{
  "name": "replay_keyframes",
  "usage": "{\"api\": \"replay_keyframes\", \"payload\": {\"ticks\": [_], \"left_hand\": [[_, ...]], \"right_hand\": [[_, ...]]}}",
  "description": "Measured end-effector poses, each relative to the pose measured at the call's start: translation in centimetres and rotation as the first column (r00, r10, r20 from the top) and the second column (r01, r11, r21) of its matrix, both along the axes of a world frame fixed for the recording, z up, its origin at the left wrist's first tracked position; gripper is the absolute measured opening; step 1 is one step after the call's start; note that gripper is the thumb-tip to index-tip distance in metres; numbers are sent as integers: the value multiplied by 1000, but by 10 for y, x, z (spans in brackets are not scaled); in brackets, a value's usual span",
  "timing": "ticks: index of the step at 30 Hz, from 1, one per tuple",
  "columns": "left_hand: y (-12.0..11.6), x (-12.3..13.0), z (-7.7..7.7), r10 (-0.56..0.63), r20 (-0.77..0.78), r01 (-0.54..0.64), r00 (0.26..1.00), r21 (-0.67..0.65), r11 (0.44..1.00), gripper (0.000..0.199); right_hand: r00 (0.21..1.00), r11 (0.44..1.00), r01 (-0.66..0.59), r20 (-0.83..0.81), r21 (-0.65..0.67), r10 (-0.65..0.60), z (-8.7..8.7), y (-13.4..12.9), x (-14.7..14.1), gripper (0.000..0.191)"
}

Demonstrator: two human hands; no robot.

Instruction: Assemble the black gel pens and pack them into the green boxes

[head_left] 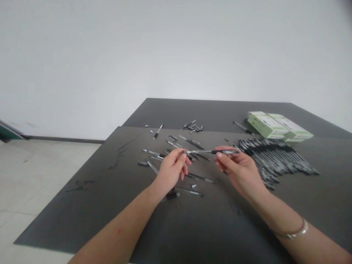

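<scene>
Pen point(202, 151) held level at frame centre, bridging both hands. Left hand point(172, 165): fingers pinch clear-barrel end. Right hand point(242, 167): fingers closed on other end, beside black grip section. Two green-and-white boxes point(268, 126), right of frame: printing on tops and sides, too small to read. Row of pens point(280, 157) lies just below boxes. Loose pen parts point(194, 127) scattered mid-frame on dark desk point(82, 209). Dark scribbles point(118, 156) left of centre: no legible writing.
</scene>
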State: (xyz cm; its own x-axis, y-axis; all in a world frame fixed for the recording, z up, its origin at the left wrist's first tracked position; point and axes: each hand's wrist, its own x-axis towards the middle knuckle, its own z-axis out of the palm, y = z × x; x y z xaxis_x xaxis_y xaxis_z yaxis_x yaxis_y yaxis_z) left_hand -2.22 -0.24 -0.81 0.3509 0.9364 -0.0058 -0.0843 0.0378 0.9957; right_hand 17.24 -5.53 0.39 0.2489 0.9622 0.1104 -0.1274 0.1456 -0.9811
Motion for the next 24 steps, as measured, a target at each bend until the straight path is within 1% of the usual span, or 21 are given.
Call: {"api": "replay_keyframes", "payload": {"ticks": [1,2,3,4,5,6,7,8,9,11,12,13,16,21,24], "left_hand": [[1,-1,0,6,-23,-5,1000,17,1000,29],[3,-2,-1,21,-38,-20,999,36,999,30],[4,-3,-1,44,-46,-41,998,54,998,30],[5,-4,-2,67,-49,-64,997,69,996,29],[7,-5,-2,93,-49,-88,994,84,993,28],[9,-6,-2,120,-49,-114,992,98,989,27],[10,-7,-2,146,-50,-139,988,113,984,26],[12,-9,-2,172,-53,-164,984,130,978,25],[14,-10,-2,199,-57,-189,978,147,971,25],[18,-13,-2,254,-63,-240,965,178,954,26],[19,-15,-3,278,-65,-262,958,191,946,27],[21,-16,-4,300,-66,-281,952,201,938,28],[26,-19,-7,354,-81,-328,932,231,916,30],[31,-24,-9,406,-95,-370,909,262,891,33],[35,-27,-11,458,-125,-407,880,299,863,33]], "right_hand": [[999,999,42,32,19,-43,2,3,8,25],[990,993,108,81,51,-112,4,5,16,25],[972,985,160,164,64,-168,6,7,23,25],[947,981,190,254,48,-196,9,8,31,27],[917,978,208,346,10,-199,12,9,37,31],[875,979,197,459,-44,-155,15,9,43,34],[808,980,179,582,-90,-94,17,9,46,36],[712,980,157,702,-125,-24,18,10,48,36],[593,980,129,803,-154,48,17,10,49,35],[354,976,80,922,-200,160,14,10,48,30],[260,972,63,944,-226,203,10,10,47,26],[190,965,52,951,-258,244,7,10,46,22],[51,948,61,950,-311,308,-3,11,44,18],[-115,947,142,945,-288,305,-11,13,51,18],[-162,944,182,939,-274,304,-12,15,57,18]]}}
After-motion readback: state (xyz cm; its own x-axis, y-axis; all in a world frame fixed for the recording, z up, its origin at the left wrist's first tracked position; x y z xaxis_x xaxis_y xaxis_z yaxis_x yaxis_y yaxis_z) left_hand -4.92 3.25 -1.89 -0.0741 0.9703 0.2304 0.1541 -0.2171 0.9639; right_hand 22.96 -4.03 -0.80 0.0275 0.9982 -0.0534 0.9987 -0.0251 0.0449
